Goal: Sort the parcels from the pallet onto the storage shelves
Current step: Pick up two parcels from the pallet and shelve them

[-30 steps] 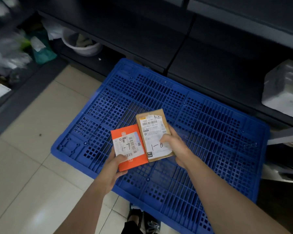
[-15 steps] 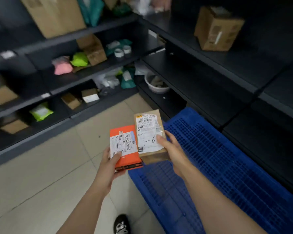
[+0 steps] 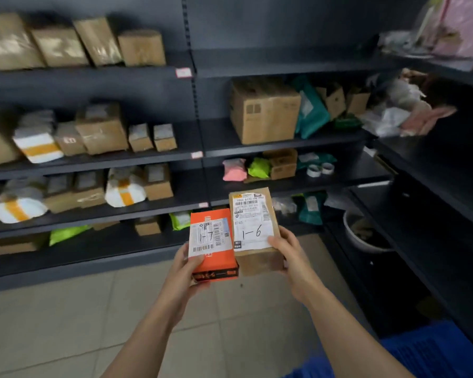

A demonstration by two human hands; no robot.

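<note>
My left hand [image 3: 185, 271] grips an orange parcel [image 3: 213, 257] whose white label reads "1-7". Beside it, touching on the right, a brown cardboard parcel [image 3: 254, 233] labelled "1-6" is held in my right hand [image 3: 290, 257]. Both parcels are held up in front of me, labels facing the camera. Ahead stand dark storage shelves [image 3: 148, 159] with several tiers of boxes and bags. A corner of the blue pallet [image 3: 432, 350] shows at the bottom right.
Cardboard boxes [image 3: 262, 110], white bags with orange tape [image 3: 124, 189], and pink, green and teal bags fill the shelves ahead. A second shelf unit [image 3: 434, 214] runs along the right, with a white basin [image 3: 363, 233] on its bottom tier. Beige tiled floor [image 3: 66, 323] lies below.
The view has swung up and left from the pallet to the shelves. Both hands still hold the same two parcels, now raised in front of the shelves.
</note>
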